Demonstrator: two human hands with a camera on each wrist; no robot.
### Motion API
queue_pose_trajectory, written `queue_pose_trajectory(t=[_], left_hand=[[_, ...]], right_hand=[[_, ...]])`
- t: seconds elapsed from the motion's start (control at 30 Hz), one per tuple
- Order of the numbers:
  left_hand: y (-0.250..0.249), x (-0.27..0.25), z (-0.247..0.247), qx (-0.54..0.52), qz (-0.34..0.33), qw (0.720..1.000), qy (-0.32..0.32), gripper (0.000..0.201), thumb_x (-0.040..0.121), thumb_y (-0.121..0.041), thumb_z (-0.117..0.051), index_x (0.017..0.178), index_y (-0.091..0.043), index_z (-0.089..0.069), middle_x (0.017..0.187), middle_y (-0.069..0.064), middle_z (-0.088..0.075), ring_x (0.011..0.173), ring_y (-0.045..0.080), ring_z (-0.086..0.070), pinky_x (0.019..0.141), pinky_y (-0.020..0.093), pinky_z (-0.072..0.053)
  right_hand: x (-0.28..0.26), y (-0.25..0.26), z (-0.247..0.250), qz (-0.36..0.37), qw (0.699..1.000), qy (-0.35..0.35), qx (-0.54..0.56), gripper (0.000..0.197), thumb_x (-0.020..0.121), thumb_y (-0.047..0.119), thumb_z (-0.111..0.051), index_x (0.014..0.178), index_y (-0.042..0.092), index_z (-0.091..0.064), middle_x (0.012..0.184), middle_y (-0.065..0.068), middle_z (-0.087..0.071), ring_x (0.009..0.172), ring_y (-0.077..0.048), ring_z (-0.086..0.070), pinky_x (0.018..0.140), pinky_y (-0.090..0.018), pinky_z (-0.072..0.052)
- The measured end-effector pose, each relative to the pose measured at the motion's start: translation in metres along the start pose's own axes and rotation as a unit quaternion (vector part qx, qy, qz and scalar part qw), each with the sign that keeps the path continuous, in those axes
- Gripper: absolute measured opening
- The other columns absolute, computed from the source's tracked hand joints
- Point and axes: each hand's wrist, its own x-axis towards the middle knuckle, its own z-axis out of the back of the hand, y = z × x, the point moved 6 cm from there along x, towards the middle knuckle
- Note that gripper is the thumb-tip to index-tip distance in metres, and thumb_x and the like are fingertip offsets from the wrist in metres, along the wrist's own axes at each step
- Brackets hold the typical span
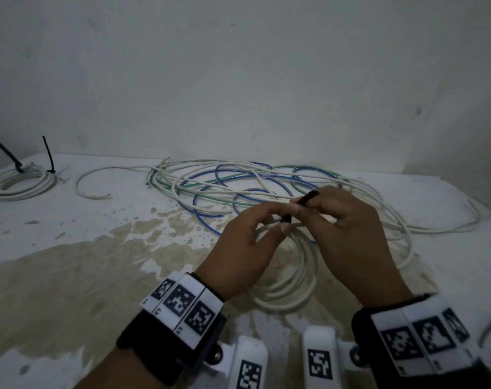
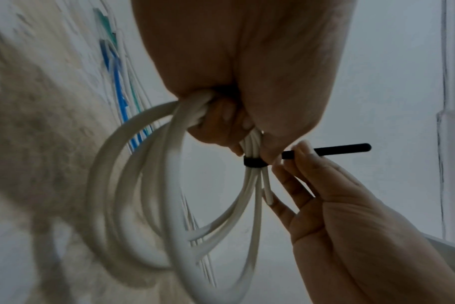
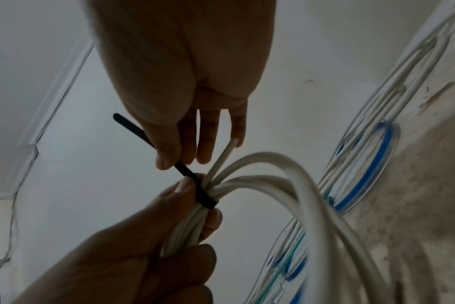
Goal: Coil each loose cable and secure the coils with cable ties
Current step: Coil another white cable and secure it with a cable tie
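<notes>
A white cable coil (image 1: 292, 279) hangs over the table, gripped at its top by my left hand (image 1: 247, 248). A black cable tie (image 2: 252, 162) is wrapped tight around the bunched strands just past my left fingers. My right hand (image 1: 348, 234) pinches the tie's free tail (image 1: 309, 198) between thumb and fingers. In the right wrist view the tie (image 3: 204, 197) circles the coil (image 3: 273, 185) and its tail runs up to my right hand (image 3: 174, 156). My left hand (image 3: 148, 246) holds the strands below the tie.
A tangle of loose white, blue and green cables (image 1: 238, 186) lies behind my hands. A finished white coil (image 1: 20, 181) with two black ties stands at the far left, near a loose white piece (image 1: 90, 189). The table (image 1: 70, 276) is stained brown.
</notes>
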Motion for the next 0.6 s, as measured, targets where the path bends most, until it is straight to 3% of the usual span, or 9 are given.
queue_pose_trajectory(t=[0.1, 0.2, 0.27, 0.37, 0.5, 0.6], left_hand=[[0.01, 0.002, 0.003, -0.033, 0.056, 0.998, 0.004, 0.011, 0.094, -0.027, -0.057, 0.101, -0.032, -0.063, 0.094, -0.009, -0.062, 0.056, -0.009, -0.05, 0.054, 0.019, -0.036], [0.011, 0.001, 0.003, -0.032, 0.057, 0.998, 0.001, 0.013, 0.093, -0.023, -0.058, 0.097, -0.035, -0.063, 0.088, -0.017, -0.063, 0.052, -0.01, -0.049, 0.048, 0.011, -0.035], [0.01, 0.0, 0.0, -0.021, 0.048, 0.999, 0.0, 0.012, 0.092, -0.023, -0.061, 0.098, -0.032, -0.065, 0.09, -0.017, -0.065, 0.065, -0.009, -0.056, 0.056, 0.008, -0.04], [0.006, -0.001, -0.004, 0.017, 0.019, 1.0, 0.009, 0.018, 0.084, -0.033, -0.062, 0.095, -0.02, -0.068, 0.092, -0.004, -0.067, 0.088, 0.005, -0.06, 0.076, 0.016, -0.044], [0.007, -0.001, -0.002, 0.034, 0.028, 0.999, 0.011, 0.015, 0.083, -0.037, -0.06, 0.091, -0.025, -0.066, 0.088, -0.005, -0.064, 0.084, 0.004, -0.058, 0.074, 0.019, -0.043], [0.011, 0.0, 0.006, 0.022, 0.057, 0.998, -0.006, 0.005, 0.09, -0.026, -0.063, 0.088, -0.029, -0.065, 0.08, -0.011, -0.06, 0.068, -0.002, -0.053, 0.061, 0.017, -0.04]], right_hand=[[-0.003, 0.007, -0.003, 0.03, 0.999, 0.011, -0.006, 0.02, 0.082, 0.025, -0.064, 0.074, 0.008, -0.073, 0.075, -0.002, -0.068, 0.074, -0.008, -0.061, 0.071, -0.018, -0.045], [-0.002, 0.006, -0.004, 0.005, 1.0, 0.012, 0.008, 0.017, 0.082, 0.028, -0.063, 0.074, 0.016, -0.072, 0.074, 0.001, -0.067, 0.075, -0.005, -0.06, 0.069, -0.014, -0.043], [-0.001, 0.003, -0.001, -0.01, 1.0, 0.003, 0.014, 0.01, 0.081, 0.02, -0.064, 0.075, 0.02, -0.072, 0.071, 0.005, -0.066, 0.074, -0.002, -0.06, 0.067, -0.009, -0.04], [0.0, 0.0, 0.005, -0.018, 1.0, -0.021, 0.007, 0.015, 0.082, 0.016, -0.064, 0.068, 0.015, -0.069, 0.065, 0.008, -0.061, 0.068, -0.002, -0.058, 0.064, -0.009, -0.038], [-0.001, 0.006, 0.006, 0.006, 0.999, -0.032, -0.014, 0.017, 0.081, 0.016, -0.064, 0.064, 0.018, -0.064, 0.064, 0.006, -0.059, 0.068, -0.004, -0.055, 0.065, -0.012, -0.038], [-0.002, 0.011, -0.001, 0.037, 0.999, -0.02, -0.009, 0.018, 0.08, 0.012, -0.065, 0.064, 0.019, -0.063, 0.066, 0.002, -0.061, 0.068, -0.005, -0.057, 0.066, -0.015, -0.041]])
